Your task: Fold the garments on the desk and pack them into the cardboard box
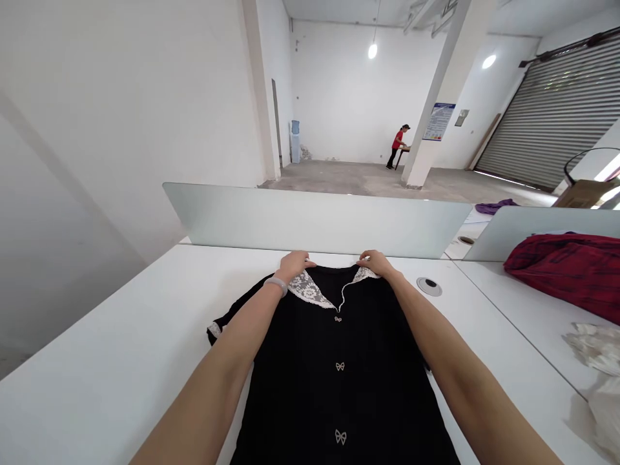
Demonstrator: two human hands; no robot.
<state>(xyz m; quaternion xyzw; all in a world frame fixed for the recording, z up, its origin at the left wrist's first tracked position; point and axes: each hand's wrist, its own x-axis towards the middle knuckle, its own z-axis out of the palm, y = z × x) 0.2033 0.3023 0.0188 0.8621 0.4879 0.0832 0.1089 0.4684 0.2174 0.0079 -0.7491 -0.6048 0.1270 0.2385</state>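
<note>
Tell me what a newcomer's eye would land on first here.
The black garment with its lace collar and bow buttons lies flat mid-front on the white table. The left hand and right hand rest on its shoulders at the collar. A red plaid cloth is heaped on the next table to the right.

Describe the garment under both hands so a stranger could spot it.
On the white table, before the grey divider panel, a black garment lies flat under the left hand and right hand. Unlike the red plaid cloth to its right, it has a white lace collar and bow-shaped buttons.
</note>
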